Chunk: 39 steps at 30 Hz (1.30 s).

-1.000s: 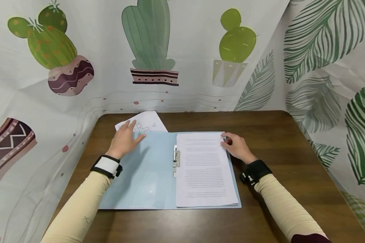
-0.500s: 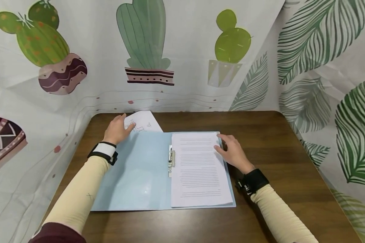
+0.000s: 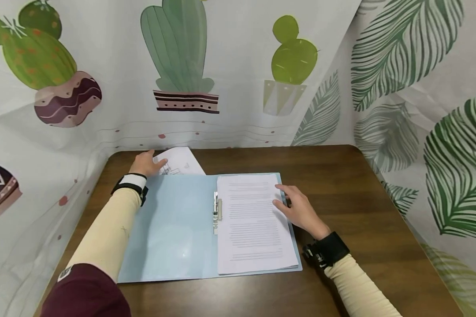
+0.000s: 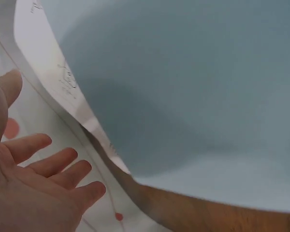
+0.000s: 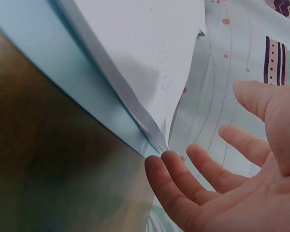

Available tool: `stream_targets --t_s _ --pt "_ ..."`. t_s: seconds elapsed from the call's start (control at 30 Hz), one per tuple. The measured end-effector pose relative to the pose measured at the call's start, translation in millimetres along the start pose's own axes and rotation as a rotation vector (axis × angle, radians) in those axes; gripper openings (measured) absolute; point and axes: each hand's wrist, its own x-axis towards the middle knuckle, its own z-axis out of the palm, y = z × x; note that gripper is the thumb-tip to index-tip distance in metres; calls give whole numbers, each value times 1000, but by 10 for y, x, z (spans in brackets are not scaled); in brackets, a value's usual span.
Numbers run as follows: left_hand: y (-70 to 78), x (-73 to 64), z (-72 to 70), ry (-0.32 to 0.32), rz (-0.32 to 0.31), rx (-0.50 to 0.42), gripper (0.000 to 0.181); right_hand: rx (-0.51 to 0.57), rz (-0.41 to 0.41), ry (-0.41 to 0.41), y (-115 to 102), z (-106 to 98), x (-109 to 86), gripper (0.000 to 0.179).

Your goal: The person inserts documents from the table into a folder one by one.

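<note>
A light blue folder (image 3: 170,229) lies spread open on the table. On its right half rests a stack of printed paper (image 3: 258,224), beside a metal clip (image 3: 217,211) near the spine. A loose white sheet (image 3: 179,159) with line drawings sticks out behind the folder's left half. My left hand (image 3: 144,164) is beside that sheet's left side, and the left wrist view shows its fingers (image 4: 63,162) extended and apart from the paper. My right hand (image 3: 299,209) is at the stack's right edge, fingers spread, holding nothing; whether its fingertips touch the paper, I cannot tell.
The brown wooden table (image 3: 341,185) has rounded back corners. Right behind it hangs a white cloth (image 3: 238,127) printed with cacti and leaves. A black strap with a small camera (image 3: 327,250) sits on my right wrist, and another strap (image 3: 131,182) on my left.
My left hand has moved back toward the table's far left corner, beside the loose sheet. My right hand has slid nearer from the stack's top right corner and its fingers have spread.
</note>
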Motion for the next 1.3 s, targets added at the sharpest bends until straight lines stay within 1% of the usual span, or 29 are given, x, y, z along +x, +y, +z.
stream_targets --t_s 0.07,0.17,0.23,0.3,0.33,0.4,0.5,0.6,0.67,0.8,0.87,0.9,1.0,1.1,1.23,1.3 --pt "-14 40 -14 -12 -12 -6 82 12 -3 -1 -9 -7 -18 55" --pt "-62 104 0 -38 -11 5 82 32 4 -8 -13 -15 -51 54" --pt "-128 154 35 -65 14 48 84 36 7 -15 -16 -17 -75 53" --pt "-188 189 72 -87 24 75 84 46 9 -22 -18 -19 -101 53" --pt "-205 200 85 -93 21 79 84 49 12 -25 -22 -22 -113 52" --pt "-224 214 114 -85 15 73 84 49 13 -27 -22 -25 -133 52" --pt "-163 198 129 -49 -7 7 81 47 29 -26 -10 -34 -162 52" --pt "-111 212 152 -13 11 -32 81 36 42 -26 13 -45 -188 52" --pt "-81 217 165 12 32 -42 80 37 54 -21 29 -45 -203 52" --pt "-119 204 262 73 58 -50 78 57 55 -19 68 4 -263 52" --pt "-127 213 248 121 76 -57 76 61 52 -16 76 3 -258 52" --pt "-128 216 239 151 79 -77 73 66 53 -16 79 0 -258 51" --pt "-171 164 257 229 72 -127 61 73 69 -27 94 41 -296 51" --pt "-167 132 230 310 39 -182 46 82 78 -26 98 57 -311 51" --pt "-126 134 160 371 -4 -218 27 78 77 -14 110 53 -308 50" --pt "-98 133 123 386 -8 -232 20 72 77 -9 117 44 -303 50"
